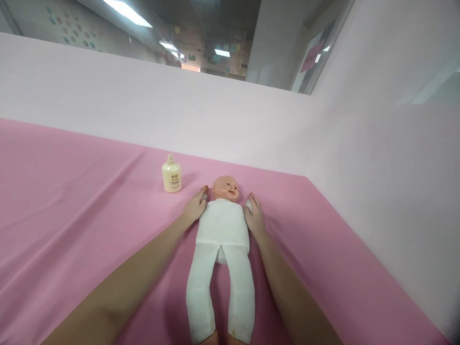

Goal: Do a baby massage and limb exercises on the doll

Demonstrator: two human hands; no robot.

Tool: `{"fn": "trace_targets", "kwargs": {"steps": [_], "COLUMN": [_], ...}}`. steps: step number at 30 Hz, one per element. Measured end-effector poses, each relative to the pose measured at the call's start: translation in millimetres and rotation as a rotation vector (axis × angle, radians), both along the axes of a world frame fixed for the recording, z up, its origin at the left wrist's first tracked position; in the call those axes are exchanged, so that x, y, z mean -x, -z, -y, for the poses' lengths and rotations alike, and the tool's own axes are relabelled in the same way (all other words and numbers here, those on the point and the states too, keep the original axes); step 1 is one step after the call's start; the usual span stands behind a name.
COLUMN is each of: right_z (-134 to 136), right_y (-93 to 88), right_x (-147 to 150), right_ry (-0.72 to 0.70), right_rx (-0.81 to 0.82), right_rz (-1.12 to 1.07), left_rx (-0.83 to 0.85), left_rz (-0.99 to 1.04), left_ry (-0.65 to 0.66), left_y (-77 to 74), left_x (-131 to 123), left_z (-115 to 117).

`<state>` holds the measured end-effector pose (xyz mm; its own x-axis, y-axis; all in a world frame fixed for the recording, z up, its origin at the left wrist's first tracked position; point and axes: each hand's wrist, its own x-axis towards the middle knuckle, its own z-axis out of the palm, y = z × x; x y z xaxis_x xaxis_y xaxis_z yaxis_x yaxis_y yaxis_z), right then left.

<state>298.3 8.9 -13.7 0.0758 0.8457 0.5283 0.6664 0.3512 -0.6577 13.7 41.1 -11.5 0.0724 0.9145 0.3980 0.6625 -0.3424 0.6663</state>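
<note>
A baby doll with a bare head and a white cloth body lies on its back, legs stretched toward me. Its face is turned to the right. At its left side in the view, my left hand is closed around the doll's arm near the shoulder. My right hand grips the other arm, whose white cloth shows between my thumb and fingers. Both doll arms are bent up beside its head, mostly covered by my hands. The doll's feet run out of the bottom of the view.
A cream-coloured bottle with a printed label stands upright left of the doll's head. Pink cloth with some creases covers the surface. White walls rise behind and at the right, with a window above.
</note>
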Motion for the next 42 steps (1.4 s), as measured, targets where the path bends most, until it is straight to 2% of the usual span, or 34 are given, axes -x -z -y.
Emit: {"fn": "trace_targets", "kwargs": {"steps": [3, 7, 10, 13, 17, 21, 24, 29, 32, 38, 42], "right_z": [3, 14, 23, 35, 51, 64, 66, 52, 40, 17, 5], "right_y": [-4.6, -13.9, -22.5, -32.5, -44.8, -50.3, -50.2, -44.6, -40.5, -30.7, -18.5], "right_x": [2, 7, 12, 18, 30, 38, 36, 24, 19, 4, -8], "right_ry": [-0.012, 0.018, 0.053, 0.022, -0.045, -0.252, -0.321, -0.132, -0.088, -0.173, -0.169], "right_rx": [-0.032, -0.199, -0.312, -0.391, -0.463, -0.483, -0.439, -0.289, -0.208, -0.077, 0.019], "right_rz": [0.003, 0.003, -0.019, -0.020, 0.104, 0.296, 0.361, 0.302, 0.277, 0.114, -0.004], "left_rx": [-0.054, -0.267, -0.387, -0.450, -0.521, -0.597, -0.551, -0.425, -0.368, -0.202, -0.077], "left_rz": [0.048, 0.148, 0.197, 0.220, 0.087, -0.126, -0.197, -0.167, -0.149, -0.105, -0.041], "left_ry": [0.020, 0.049, 0.096, 0.118, 0.199, 0.394, 0.414, 0.207, 0.154, 0.138, 0.085], "left_y": [-1.2, -4.3, -14.1, -30.2, -43.2, -37.9, -34.0, -34.0, -30.9, -20.5, -14.5], "left_x": [0, 1, 0, -4, -15, -27, -29, -22, -15, -2, 1], "left_z": [4, 14, 25, 38, 53, 63, 62, 51, 39, 16, 6]}}
